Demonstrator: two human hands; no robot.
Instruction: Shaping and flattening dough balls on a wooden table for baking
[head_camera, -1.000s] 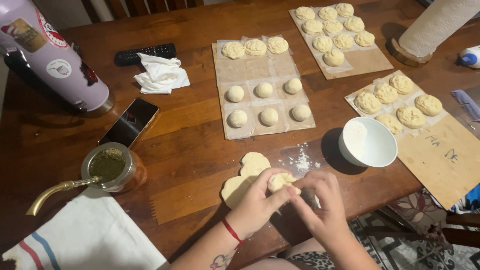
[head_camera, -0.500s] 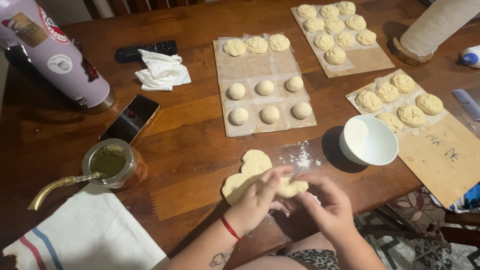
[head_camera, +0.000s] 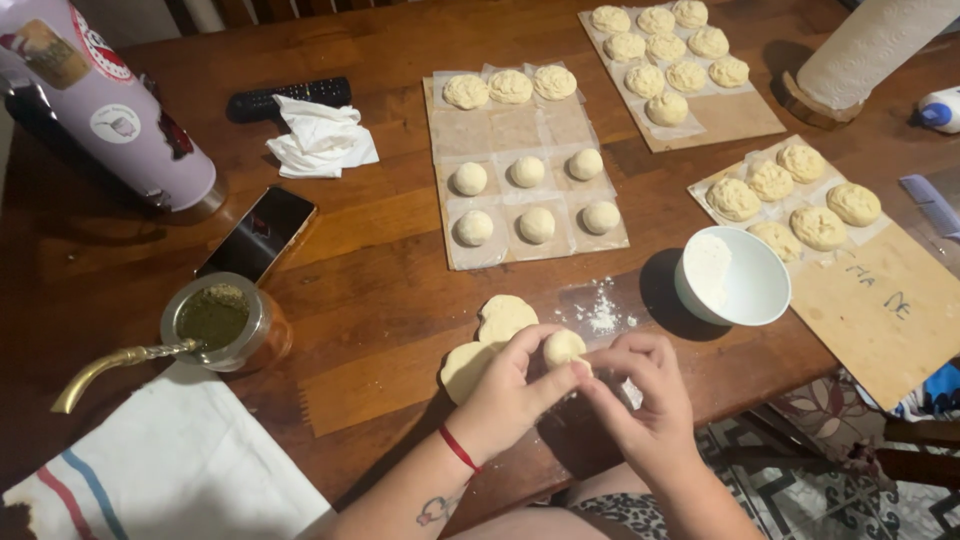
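Both hands meet at the near edge of the table (head_camera: 380, 300): the left hand (head_camera: 510, 385) and right hand (head_camera: 640, 395) close their fingertips around a small dough ball (head_camera: 563, 346), pinching it just above the wood. Two flat dough discs (head_camera: 490, 340) lie touching the left hand. The risk — the soft ball could slip from the pinch and roll off the edge, or a wrist could nudge the white bowl (head_camera: 745, 280) nearby, spilling flour.
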